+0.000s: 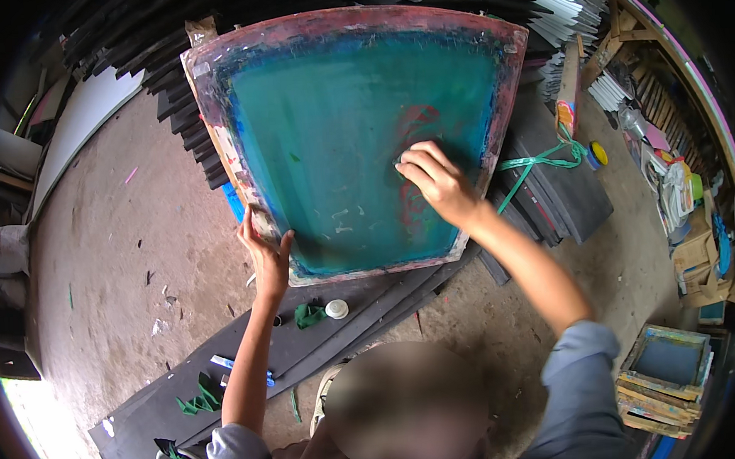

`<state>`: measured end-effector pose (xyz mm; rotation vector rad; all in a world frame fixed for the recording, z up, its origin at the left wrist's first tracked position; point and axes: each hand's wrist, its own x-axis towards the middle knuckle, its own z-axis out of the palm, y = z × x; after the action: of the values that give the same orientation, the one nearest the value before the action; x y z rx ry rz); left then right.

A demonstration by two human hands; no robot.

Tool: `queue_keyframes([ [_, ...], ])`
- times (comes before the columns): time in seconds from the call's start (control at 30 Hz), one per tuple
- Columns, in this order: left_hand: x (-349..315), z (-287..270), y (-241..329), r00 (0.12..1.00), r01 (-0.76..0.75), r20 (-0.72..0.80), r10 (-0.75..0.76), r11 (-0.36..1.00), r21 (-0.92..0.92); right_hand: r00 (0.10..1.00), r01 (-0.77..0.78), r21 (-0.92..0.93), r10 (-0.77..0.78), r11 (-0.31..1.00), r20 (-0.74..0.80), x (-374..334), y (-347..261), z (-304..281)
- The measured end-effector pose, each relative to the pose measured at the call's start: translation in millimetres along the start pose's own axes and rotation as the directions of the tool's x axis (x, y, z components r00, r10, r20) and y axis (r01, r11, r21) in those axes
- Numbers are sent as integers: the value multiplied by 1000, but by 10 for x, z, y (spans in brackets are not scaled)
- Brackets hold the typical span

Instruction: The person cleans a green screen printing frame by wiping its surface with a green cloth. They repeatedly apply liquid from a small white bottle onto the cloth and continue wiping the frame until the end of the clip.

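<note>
A large screen printing frame (356, 18) stands tilted before me, its worn wooden border stained pink, white and blue. Green mesh (321, 140) fills it, with a red smeared patch (416, 123) on the right half and a few pale marks low in the middle. My left hand (266, 253) grips the frame's lower left edge, thumb on the front face. Against the mesh, over the red smears, my right hand (435, 178) is closed in a pinch. Something small and pale may show at its fingertips, but I cannot make it out.
Dark boards (201, 379) lie below the frame, bearing a white round lid or cup (337, 308) and green cloth scraps (310, 316). Black stacked sheets (187, 114) rise behind. A black bundle (568, 177) tied with green string lies right, near small stacked frames (664, 372).
</note>
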<state>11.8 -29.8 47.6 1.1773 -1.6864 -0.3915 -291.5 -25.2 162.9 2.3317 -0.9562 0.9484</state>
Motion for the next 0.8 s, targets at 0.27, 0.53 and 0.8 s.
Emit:
queue_keyframes([
  [0.27, 25, -1, 46, 1000, -11, 16, 10, 997, 71, 998, -48, -28, 47, 998, -39, 87, 45, -70],
  [0.53, 28, -50, 130, 994, 58, 87, -70, 989, 136, 999, 47, -7, -47, 999, 27, 150, -46, -34],
  [0.8, 63, -81, 142, 984, 59, 158, -86, 983, 172, 998, -39, 67, 42, 997, -43, 416, 35, -23],
])
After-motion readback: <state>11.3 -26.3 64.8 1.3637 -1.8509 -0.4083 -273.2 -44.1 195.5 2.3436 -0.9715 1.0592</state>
